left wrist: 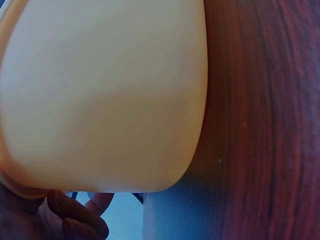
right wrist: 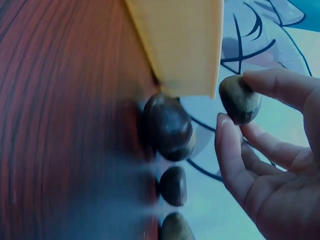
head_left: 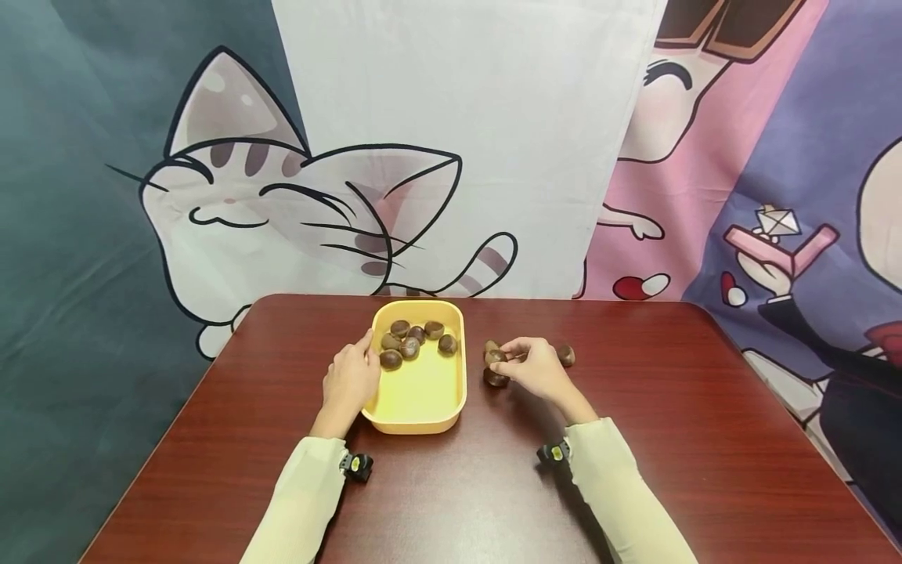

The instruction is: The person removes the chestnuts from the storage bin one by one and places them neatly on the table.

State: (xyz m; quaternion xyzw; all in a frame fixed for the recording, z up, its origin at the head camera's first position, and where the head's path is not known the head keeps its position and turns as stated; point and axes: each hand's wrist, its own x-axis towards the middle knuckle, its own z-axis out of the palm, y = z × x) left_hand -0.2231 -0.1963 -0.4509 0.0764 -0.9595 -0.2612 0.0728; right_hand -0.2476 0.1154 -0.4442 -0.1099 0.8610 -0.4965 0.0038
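Observation:
A yellow plastic tub (head_left: 416, 399) stands mid-table, with several brown chestnuts (head_left: 410, 347) in its far half. My left hand (head_left: 350, 376) grips the tub's left side at the rim; from the left wrist, the fingers (left wrist: 80, 220) curl beside the tub's pale outer wall (left wrist: 110, 100). To the right of the tub, my right hand (head_left: 539, 370) pinches one chestnut (right wrist: 240, 100) between thumb and fingertips, raised off the tabletop. Below it in the head view lies a dark chestnut (head_left: 496, 378), and another partly hidden one (head_left: 491, 345) shows just behind.
A further chestnut (head_left: 566, 356) lies right of my right hand, and the right wrist view shows loose chestnuts (right wrist: 173, 186) in a line on the table. The reddish-brown wooden table (head_left: 634, 439) ends at a cartoon-printed cloth backdrop (head_left: 451, 94).

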